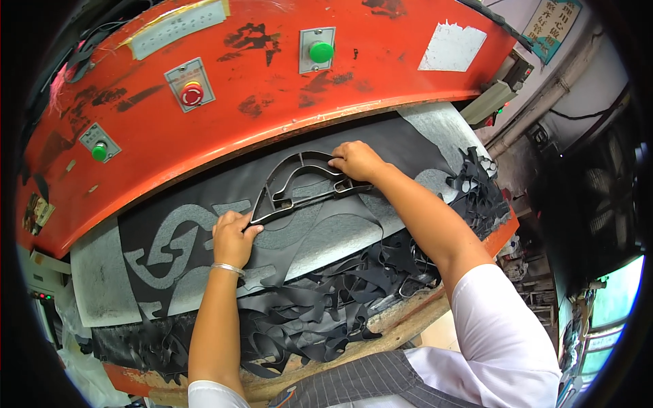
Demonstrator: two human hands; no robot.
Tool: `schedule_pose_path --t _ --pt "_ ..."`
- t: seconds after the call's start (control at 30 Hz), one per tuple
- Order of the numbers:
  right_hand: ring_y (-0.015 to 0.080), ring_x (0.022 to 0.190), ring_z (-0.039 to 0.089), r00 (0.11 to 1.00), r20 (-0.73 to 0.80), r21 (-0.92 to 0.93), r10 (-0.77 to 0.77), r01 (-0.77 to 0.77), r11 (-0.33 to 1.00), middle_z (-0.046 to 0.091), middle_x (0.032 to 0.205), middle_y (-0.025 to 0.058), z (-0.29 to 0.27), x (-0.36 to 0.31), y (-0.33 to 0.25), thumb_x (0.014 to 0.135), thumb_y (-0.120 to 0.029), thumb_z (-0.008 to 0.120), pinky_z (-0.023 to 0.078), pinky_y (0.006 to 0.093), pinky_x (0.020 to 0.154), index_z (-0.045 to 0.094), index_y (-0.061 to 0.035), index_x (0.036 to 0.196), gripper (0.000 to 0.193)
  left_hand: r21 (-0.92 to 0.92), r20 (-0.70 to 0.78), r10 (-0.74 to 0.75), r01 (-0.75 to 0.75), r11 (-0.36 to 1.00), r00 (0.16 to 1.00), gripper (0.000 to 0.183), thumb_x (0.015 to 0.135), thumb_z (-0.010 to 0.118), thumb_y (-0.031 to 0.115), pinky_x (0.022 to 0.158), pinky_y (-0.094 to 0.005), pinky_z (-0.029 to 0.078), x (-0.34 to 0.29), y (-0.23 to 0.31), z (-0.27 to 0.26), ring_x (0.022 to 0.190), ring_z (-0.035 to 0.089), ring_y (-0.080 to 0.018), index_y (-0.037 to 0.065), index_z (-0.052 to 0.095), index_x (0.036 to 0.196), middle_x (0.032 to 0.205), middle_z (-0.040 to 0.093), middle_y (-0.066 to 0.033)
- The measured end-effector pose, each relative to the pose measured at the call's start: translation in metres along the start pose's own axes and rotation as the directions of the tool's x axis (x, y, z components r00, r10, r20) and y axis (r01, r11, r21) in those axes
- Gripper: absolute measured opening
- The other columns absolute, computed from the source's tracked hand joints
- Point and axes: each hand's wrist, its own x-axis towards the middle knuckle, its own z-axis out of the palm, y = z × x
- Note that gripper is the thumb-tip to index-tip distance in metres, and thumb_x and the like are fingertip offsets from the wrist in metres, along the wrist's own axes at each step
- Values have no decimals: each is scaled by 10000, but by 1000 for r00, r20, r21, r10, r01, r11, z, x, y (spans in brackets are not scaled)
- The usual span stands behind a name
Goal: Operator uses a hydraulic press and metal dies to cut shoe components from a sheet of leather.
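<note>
A curved metal cutting die (303, 200), with an arched outer blade and inner braces, lies over a black leather-like sheet (381, 144). At the die's left corner, my left hand (233, 239) grips the edge between thumb and fingers. My right hand (358, 163) is closed on its upper right end. Curved openings in the sheet, left of the die and beneath it, show the pale grey cutting board (102, 279). The fingertips of my right hand are partly hidden behind the metal.
Above the board hangs the orange-red press head (238, 75), carrying a red button (192, 93) and green buttons (321, 52). Black offcuts (320, 309) pile along the board's near edge, with more scraps (476, 180) at the right. A worn wooden edge (408, 326) runs nearest me.
</note>
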Motion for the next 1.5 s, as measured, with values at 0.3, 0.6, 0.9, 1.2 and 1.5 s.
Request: schedule_pose_path --t 0.3,0.6,0.9,1.2,1.5 --pt "349 1393 310 987 90 279 -133 103 955 397 1471 177 -4 -73 55 759 -404 747 201 457 1155 423 -109 1425 797 -95 -67 -66 60 994 996 183 709 778 180 739 -377 439 14 -2 9 785 572 -241 60 743 842 767 616 -51" --pt "347 1318 419 991 -88 231 -101 118 966 492 1401 153 8 -75 55 759 -320 754 261 452 1129 522 -105 1348 669 -130 -83 -51 40 991 995 145 690 775 85 708 -346 435 18 -3 13 748 560 -232 40 723 817 760 608 -49" --pt "295 1197 544 968 -204 157 -144 178 972 583 1289 162 14 -75 54 714 -275 755 312 455 1102 578 -43 1258 618 -139 -90 -82 69 988 993 164 678 785 87 712 -345 433 21 -2 16 750 558 -224 45 729 826 753 611 -43" --pt "279 1113 598 927 -305 80 -219 254 964 626 1213 155 6 -83 50 697 -260 758 380 442 1048 593 -14 1214 596 -101 -82 35 -43 994 996 155 692 772 117 720 -349 423 16 -1 4 774 564 -228 67 731 833 766 620 -28" --pt "327 1156 549 928 -349 284 130 -27 958 593 1244 170 -33 -139 -6 781 -330 758 400 411 1003 446 -65 1376 722 -293 -274 -222 139 946 936 325 818 732 186 750 -300 493 -35 -3 -58 860 614 -192 32 670 1097 969 629 -93"
